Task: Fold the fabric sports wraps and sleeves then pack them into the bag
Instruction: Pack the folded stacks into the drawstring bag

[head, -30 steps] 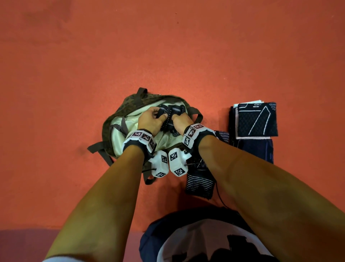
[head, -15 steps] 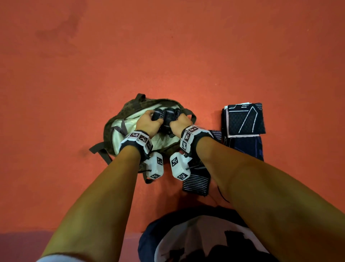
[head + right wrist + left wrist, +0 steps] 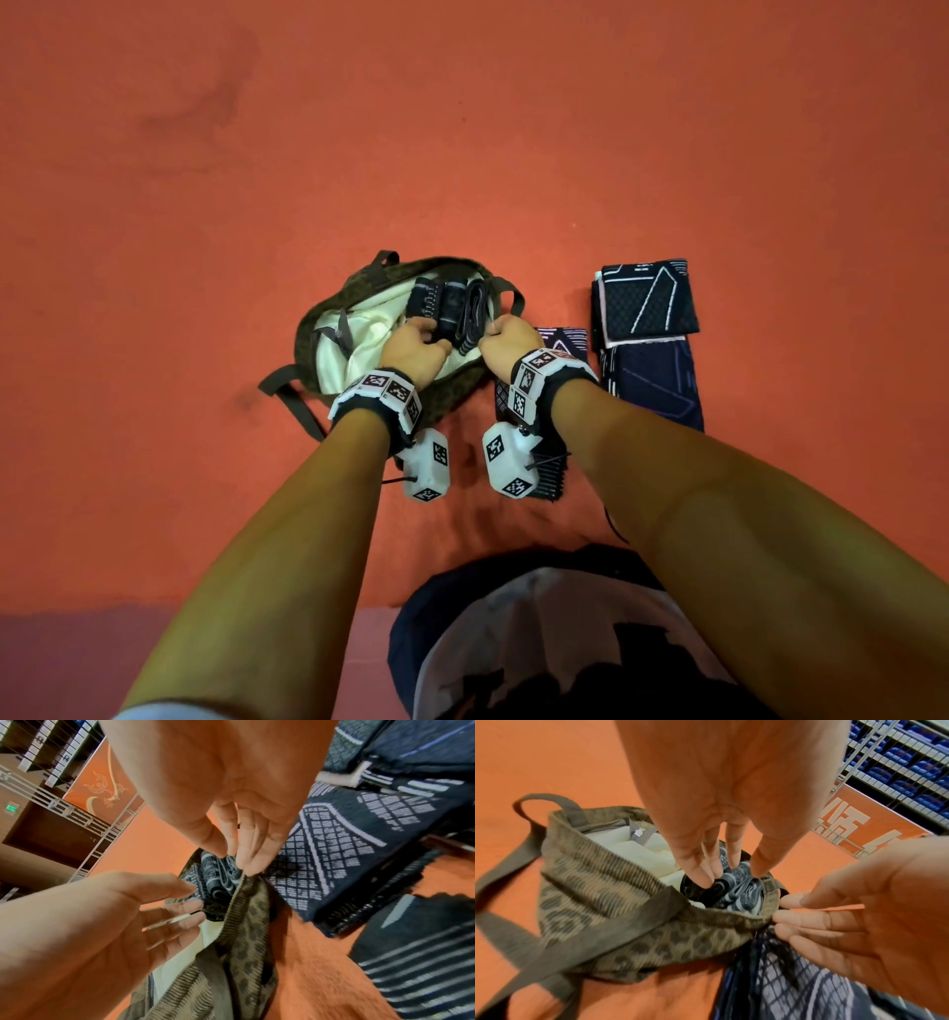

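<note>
A leopard-print bag (image 3: 359,280) with cream lining lies open on the orange floor. A bundle of rolled dark wraps (image 3: 449,308) sits inside it at the right end of the mouth. My left hand (image 3: 416,347) hovers at the near rim. In the left wrist view its straight fingers (image 3: 731,862) point down onto the wraps (image 3: 739,890). My right hand (image 3: 506,339) is at the bag's right rim, and in the right wrist view its fingertips (image 3: 246,870) touch the rim edge (image 3: 239,892) with the thumb apart. Neither hand holds anything.
A folded black sleeve with white lines (image 3: 647,303) and a navy one (image 3: 655,383) lie right of the bag. Another patterned sleeve (image 3: 565,342) lies under my right wrist. Bag straps (image 3: 287,390) trail left. A railing with an orange banner (image 3: 847,825) stands beyond.
Both hands were gripping the wrap bundle over the bag's mouth. The bundle now lies in the bag, and both hands have let go and drawn back to the near rim.
</note>
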A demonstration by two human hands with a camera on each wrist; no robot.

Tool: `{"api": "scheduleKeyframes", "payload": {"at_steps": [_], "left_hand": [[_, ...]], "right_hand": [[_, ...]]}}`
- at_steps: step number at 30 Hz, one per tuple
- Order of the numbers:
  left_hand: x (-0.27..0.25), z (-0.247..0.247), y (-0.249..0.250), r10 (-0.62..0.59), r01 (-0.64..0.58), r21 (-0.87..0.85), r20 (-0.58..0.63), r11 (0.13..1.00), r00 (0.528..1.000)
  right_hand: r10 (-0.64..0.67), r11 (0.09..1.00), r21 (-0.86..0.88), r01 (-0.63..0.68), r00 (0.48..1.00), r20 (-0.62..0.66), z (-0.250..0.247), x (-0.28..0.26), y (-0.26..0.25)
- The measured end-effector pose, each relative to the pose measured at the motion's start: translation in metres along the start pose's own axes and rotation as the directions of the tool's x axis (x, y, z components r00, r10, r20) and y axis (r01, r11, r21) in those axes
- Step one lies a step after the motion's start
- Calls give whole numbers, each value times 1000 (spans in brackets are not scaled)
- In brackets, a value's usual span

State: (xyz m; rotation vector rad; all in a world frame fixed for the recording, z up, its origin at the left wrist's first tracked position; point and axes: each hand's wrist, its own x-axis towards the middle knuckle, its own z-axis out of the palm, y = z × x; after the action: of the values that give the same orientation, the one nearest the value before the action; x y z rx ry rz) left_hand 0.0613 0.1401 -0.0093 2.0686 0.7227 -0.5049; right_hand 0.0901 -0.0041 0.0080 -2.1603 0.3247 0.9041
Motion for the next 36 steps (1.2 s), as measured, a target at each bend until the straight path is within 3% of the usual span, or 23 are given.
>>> {"api": "scheduleKeyframes", "payload": {"at_steps": [6, 13, 18, 22, 25, 36], "left_hand": [[-26, 22, -18, 10, -11, 45, 28, 999, 1000], [-43, 53, -38, 21, -34, 129, 104, 991, 994], [-49, 83, -56, 6, -40, 163, 204, 986, 979], [-56, 104, -65, -31, -15, 182, 245, 983, 969], [-52, 119, -77, -82, 12, 227, 297, 974, 951], [-48, 146, -88, -170, 115, 177, 335, 977, 927]], "right_hand": [[66, 990, 124, -66, 998, 3, 9, -20, 32], [121, 972, 199, -128, 992, 43, 34, 8, 98], [163, 950, 246, -192, 977, 134, 21, -29, 107], [194, 968, 116, -223, 957, 215, 26, -30, 132], [210, 978, -25, -208, 968, 138, 23, -39, 139], [250, 961, -115, -253, 968, -35, 26, -43, 156]]}}
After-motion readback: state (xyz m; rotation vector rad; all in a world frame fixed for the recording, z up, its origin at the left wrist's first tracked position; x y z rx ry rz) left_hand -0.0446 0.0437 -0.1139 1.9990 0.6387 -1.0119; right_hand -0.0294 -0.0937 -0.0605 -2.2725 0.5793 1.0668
